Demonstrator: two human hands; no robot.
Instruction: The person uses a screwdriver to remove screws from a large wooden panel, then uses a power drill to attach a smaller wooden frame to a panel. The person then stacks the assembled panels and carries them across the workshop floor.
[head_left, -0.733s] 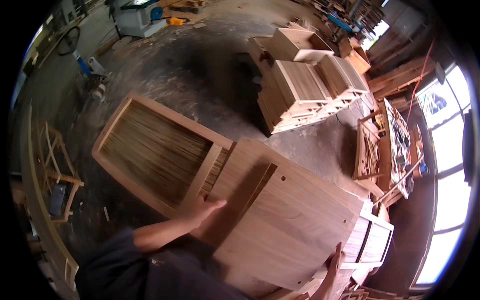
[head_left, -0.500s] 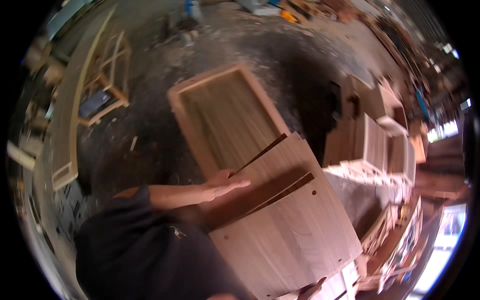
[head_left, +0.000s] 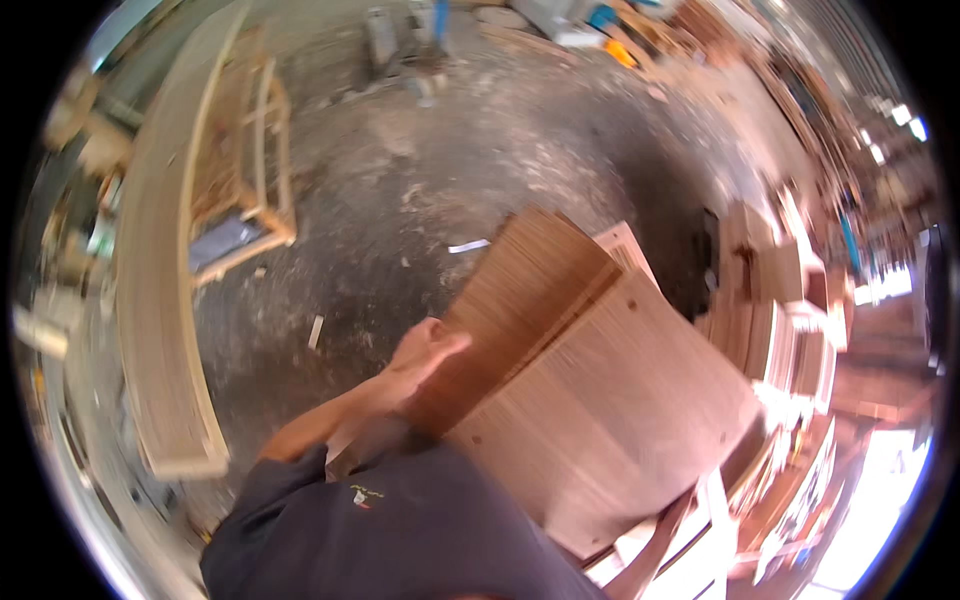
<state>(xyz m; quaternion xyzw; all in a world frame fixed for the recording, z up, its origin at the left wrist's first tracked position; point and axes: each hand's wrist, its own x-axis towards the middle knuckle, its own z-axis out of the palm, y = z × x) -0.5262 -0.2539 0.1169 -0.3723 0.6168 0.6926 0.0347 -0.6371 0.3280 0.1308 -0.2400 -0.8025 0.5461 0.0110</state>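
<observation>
Several flat wooden panels are held tilted in front of my body. The front panel [head_left: 610,400] is pale brown with small round holes near its corners. Behind it, a darker brown panel [head_left: 535,285] fans out to the left. My left hand [head_left: 425,350] grips the left edge of the darker panel, its thumb side showing. At the lower right edge of the front panel is my right hand [head_left: 678,515], mostly in shadow and hidden by the wood. A pale strip of wood [head_left: 625,250] with a small slot shows behind the top corner.
A long wooden board [head_left: 165,280] runs along the left, beside a wooden frame [head_left: 265,170] with a dark item in it. Stacked wooden box parts [head_left: 790,320] stand at the right. Scraps [head_left: 316,332] lie on the dark, stained floor [head_left: 380,200].
The panels have shifted up and right, and the darker one shows more. The rimmed wooden tray-like piece beyond them is no longer visible. My left hand now grips the panel edge.
</observation>
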